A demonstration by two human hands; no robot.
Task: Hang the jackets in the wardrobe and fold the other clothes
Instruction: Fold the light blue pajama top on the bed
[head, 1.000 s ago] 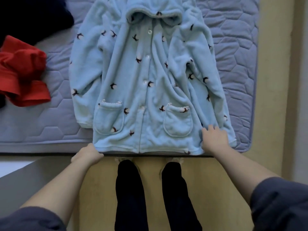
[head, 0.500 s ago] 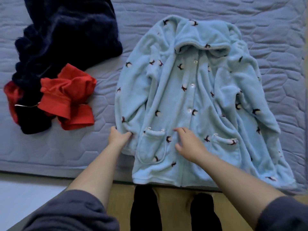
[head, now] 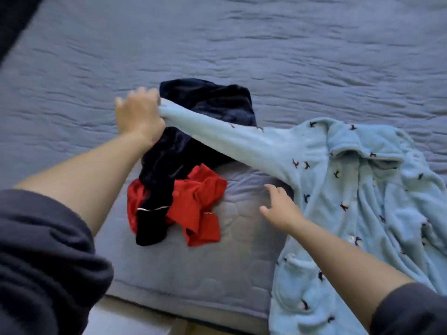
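Item: blue jacket (head: 362, 201), pale fleece scattered with small dark bird motifs. It lies front-up on the mattress (head: 242, 44), to the right of both hands, with its collar (head: 362, 146) on the far side and its lower part reaching past the near edge of the mattress. Left hand (head: 139, 114): fingers curled tight round the cuff end of the jacket's sleeve (head: 229, 139), holding it raised and drawn out straight. From this grip the sleeve runs rightward and nearer to the jacket's shoulder. Right hand (head: 280, 209): fingers spread and loosely bent, holding nothing, just beside the jacket's side edge below the armpit. Whether its fingertips touch cloth or mattress cannot be told. Pocket (head: 300, 269): a patch pocket on the jacket front, nearer than the right hand and alongside the right forearm. Navy garment (head: 205, 102): dark plush, crumpled, directly beside and below the left hand's grip and passing under the stretched sleeve. One end, with a thin pale trim, lies nearer the person, below the left wrist. Red garment (head: 196, 201): crumpled and partly covered by the navy garment. It sits between the two forearms, left of the right hand and apart from it. Mattress: grey-blue quilted cover, wrinkled beyond the grip. Grey top (head: 41, 262): dark sleeves bunched above both bare forearms.
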